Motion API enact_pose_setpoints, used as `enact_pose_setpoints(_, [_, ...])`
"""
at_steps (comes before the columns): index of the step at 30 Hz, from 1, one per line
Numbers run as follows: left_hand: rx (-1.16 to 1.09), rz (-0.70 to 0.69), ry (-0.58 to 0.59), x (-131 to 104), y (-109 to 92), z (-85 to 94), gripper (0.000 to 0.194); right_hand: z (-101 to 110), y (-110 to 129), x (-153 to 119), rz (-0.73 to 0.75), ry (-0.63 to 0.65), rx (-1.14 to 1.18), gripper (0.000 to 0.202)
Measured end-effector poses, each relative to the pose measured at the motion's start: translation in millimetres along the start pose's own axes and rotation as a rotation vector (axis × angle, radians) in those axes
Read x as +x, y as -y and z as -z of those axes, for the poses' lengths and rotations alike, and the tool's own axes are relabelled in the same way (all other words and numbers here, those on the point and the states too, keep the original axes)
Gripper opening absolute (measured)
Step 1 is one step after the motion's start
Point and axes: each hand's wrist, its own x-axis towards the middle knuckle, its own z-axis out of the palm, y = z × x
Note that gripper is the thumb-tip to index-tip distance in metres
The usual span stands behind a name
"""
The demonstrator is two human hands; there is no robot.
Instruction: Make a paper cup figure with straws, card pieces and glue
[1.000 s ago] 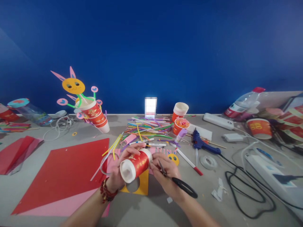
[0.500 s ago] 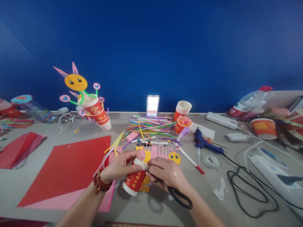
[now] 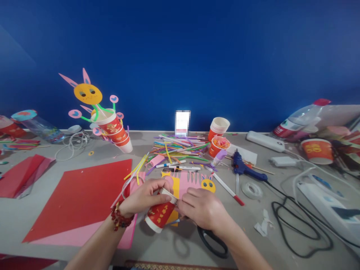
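A red paper cup (image 3: pixel 161 213) with gold lettering lies tilted between my hands, its white rim up and its base toward me. My left hand (image 3: pixel 147 197), a beaded bracelet on its wrist, is closed on the cup near the rim. My right hand (image 3: pixel 201 208) has its fingers bent at the rim's right side and also keeps a pair of scissors (image 3: pixel 213 243) in the palm. The black scissor handle sticks out below that hand; part of a blade shows by the cup. Yellow and pink paper cutouts (image 3: pixel 187 183) lie just behind the hands.
Left are red paper sheets (image 3: pixel 84 195) and a stacked-cup figure (image 3: pixel 111 125) with a yellow face. A pile of pipe cleaners (image 3: pixel 180 148) lies ahead, near stacked cups (image 3: pixel 219 125). To the right are a blue glue gun (image 3: pixel 244 168), a tape roll (image 3: pixel 251 190) and a black cord (image 3: pixel 281 221).
My right hand has turned slightly and shifted a little right at the cup's rim. The scissor handle has dropped slightly. My left hand keeps its hold, and the whole view has shifted a little.
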Motion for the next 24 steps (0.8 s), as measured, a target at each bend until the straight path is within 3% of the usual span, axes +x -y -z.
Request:
enact_pose_setpoints(6, [-0.075, 0.114, 0.015, 1, 3, -6.8, 0.028, -5, 2, -2, 0.006, 0.017, 0.077, 0.027])
enact_pose_setpoints(15, [0.144, 0.011, -0.131, -2, -5, -13.4, 0.013, 0, 6, 0, -0.182, -0.032, 0.389, 0.029])
enact_pose_setpoints(19, [0.232, -0.029, -0.157, -3, -9, -15.0, 0.011, 2, 9, 2, -0.367, -0.008, 0.593, 0.036])
enact_pose_setpoints(24, [0.295, -0.084, -0.175, -5, -10, -15.0, 0.012, -6, 13, 2, -0.717, 0.069, 0.944, 0.043])
